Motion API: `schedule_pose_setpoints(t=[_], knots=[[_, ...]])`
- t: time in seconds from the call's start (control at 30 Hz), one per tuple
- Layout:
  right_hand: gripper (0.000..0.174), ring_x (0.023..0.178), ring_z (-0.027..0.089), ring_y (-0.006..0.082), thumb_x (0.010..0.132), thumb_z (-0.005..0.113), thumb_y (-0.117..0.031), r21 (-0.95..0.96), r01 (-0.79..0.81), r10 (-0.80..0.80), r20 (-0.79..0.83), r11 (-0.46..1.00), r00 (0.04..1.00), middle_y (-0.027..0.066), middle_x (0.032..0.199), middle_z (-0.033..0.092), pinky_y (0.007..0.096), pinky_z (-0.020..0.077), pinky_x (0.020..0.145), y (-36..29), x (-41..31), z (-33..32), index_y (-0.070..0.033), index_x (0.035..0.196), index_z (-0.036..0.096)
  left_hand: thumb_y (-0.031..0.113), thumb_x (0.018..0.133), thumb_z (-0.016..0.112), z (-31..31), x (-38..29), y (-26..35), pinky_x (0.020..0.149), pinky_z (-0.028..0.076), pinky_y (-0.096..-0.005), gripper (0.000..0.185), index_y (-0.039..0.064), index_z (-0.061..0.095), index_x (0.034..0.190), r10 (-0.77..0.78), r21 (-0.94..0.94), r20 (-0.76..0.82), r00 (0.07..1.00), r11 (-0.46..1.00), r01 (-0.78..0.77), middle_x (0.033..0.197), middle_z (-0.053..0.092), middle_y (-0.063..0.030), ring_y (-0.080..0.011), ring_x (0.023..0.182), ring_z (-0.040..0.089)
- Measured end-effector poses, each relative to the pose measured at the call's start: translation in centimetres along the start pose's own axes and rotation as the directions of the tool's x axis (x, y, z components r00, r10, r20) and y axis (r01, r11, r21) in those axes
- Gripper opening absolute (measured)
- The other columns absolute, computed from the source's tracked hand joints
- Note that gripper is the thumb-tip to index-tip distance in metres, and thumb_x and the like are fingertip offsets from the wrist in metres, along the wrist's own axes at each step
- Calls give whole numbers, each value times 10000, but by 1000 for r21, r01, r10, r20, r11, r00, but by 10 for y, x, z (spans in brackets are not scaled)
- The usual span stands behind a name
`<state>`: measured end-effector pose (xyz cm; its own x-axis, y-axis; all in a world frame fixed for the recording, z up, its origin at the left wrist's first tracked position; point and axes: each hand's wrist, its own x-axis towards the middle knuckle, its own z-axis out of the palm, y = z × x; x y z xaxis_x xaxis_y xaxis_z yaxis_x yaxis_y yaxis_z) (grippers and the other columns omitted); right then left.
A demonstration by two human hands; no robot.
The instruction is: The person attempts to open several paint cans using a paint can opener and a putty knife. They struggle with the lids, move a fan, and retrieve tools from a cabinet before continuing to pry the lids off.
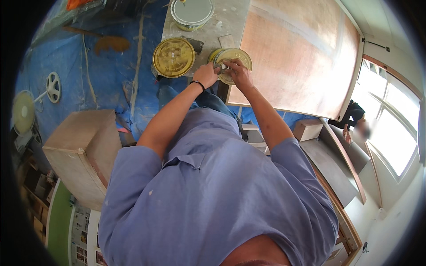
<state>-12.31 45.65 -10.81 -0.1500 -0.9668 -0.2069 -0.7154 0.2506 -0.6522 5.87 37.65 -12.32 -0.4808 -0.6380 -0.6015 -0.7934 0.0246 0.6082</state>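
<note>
Both my hands meet over a yellow tin can [214, 55] with a gold-coloured lid [244, 56]. Between my fingers is a small greyish object [220, 68] with a pale centre; it is too small and covered to tell its kind. My left hand [205, 75], with a dark bead bracelet at the wrist, grips its left side. From the right, the fingertips of my right hand [241, 75] pinch it. Just left stands a second can with a gold lid [173, 57]. Behind that is a tin can of grey paint [192, 11], its surface showing.
A stained board [203, 36] carries the cans, and a large wooden panel [293, 56] lies to its right. Blue sheeting [109, 73] covers the floor. A wooden box [83, 146] and a fan [24, 113] stand at left. Another person [354, 114] bends near the window at right.
</note>
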Motion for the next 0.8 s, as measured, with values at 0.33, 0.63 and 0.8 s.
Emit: schedule_pose_setpoints(t=[0.33,0.63,0.8], knots=[[344,1051,704,278,905,738,-226,9,-32,31,21,999,999,51,1224,677,415,560,858,2,-2,0,-244,1247,770,544,1037,557,-15,1,7,627,560,-396,605,-50,665,1000,-73,-185,145,987,978,99,697,710,-162,-243,570,711],[323,1059,701,271,906,742,-238,6,-76,76,31,997,997,30,1220,688,410,554,882,-4,2,-7,-251,1227,779,532,1031,583,-13,13,16,558,533,-378,609,-56,699,923,-185,-105,209,960,972,210,669,690,-120,-218,536,682],[321,1048,703,265,903,746,-244,62,-47,45,19,997,999,14,1205,694,406,555,884,0,5,-5,-258,1222,781,499,1037,599,-14,14,8,493,490,-341,562,-30,691,871,-172,-341,282,944,902,266,617,639,-76,-178,488,620]])
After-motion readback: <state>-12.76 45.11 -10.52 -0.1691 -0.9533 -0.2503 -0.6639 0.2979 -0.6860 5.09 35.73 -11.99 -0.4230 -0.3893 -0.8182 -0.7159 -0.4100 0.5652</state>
